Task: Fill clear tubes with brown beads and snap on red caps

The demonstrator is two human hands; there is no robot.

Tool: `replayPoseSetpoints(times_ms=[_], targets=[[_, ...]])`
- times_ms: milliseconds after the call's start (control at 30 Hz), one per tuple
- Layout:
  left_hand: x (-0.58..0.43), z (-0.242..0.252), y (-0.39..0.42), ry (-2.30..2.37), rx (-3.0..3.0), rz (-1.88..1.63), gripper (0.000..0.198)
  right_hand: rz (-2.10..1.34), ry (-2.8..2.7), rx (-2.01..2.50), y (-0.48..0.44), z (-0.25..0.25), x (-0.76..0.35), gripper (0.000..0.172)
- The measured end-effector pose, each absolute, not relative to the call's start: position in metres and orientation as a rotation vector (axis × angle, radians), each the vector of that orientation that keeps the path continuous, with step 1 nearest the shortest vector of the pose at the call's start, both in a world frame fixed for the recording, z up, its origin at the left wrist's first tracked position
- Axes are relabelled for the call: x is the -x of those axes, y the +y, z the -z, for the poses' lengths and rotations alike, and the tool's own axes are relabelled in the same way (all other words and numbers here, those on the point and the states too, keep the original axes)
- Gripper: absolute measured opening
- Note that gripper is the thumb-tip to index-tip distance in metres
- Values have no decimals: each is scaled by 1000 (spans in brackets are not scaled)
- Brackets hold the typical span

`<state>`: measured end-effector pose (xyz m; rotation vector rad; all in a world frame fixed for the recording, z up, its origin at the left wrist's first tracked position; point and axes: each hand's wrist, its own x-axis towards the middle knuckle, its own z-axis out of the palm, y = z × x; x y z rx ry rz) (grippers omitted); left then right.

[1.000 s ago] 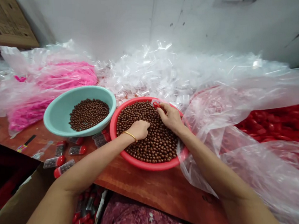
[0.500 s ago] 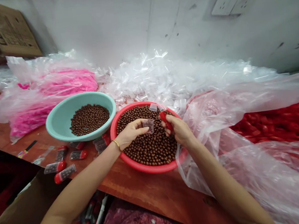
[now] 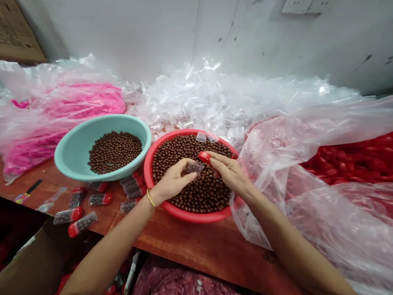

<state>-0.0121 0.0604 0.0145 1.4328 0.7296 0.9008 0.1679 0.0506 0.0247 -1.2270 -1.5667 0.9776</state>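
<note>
Your left hand [image 3: 172, 183] grips a clear plastic tube [image 3: 196, 167], lengthwise toward the red plastic cap [image 3: 204, 157] your right hand [image 3: 230, 173] pinches.

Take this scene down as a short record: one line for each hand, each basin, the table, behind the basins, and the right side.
Left hand: holds a clear cup with dark balls inside
Right hand: holds a red cap
Red basin: brown balls, both hands above
Teal basin: fewer brown balls, left of the red one
Table: red-capped cups lying near the basins
Behind: heap of clear plastic pieces
Right side: clear plastic bag, red pieces
</note>
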Motion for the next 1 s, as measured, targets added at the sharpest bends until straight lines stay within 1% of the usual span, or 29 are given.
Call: replayPoseSetpoints(times_ms=[100,233,367,467,600,767,867,967,1000], targets=[[11,-13,50,803,-1407,-879,25,-752,-1823,1137,44,-23,-163,33],[10,-12,40,950,-1509,-862,27,-451,-2005,1092,37,-19,-157,34],[9,-8,34,1069,-1655,-970,21,-311,-2060,1050,29,-12,-152,36],[8,-5,32,1055,-1639,-994,17,-341,-2066,1027,27,-10,-152,36],[8,-7,32,976,-1476,-902,18,-422,-2072,1050,29,-10,-152,35],[10,-8,31,1001,-1384,-931,16,-346,-2111,1055,27,-2,-143,42],[10,-6,32,1036,-1426,-958,16,-386,-2076,1069,25,-2,-143,42],[10,-6,33,1062,-1554,-947,16,-521,-2060,1144,30,-13,-152,38],[9,-6,33,1070,-1605,-937,17,-539,-2042,1193,34,-18,-155,40]])
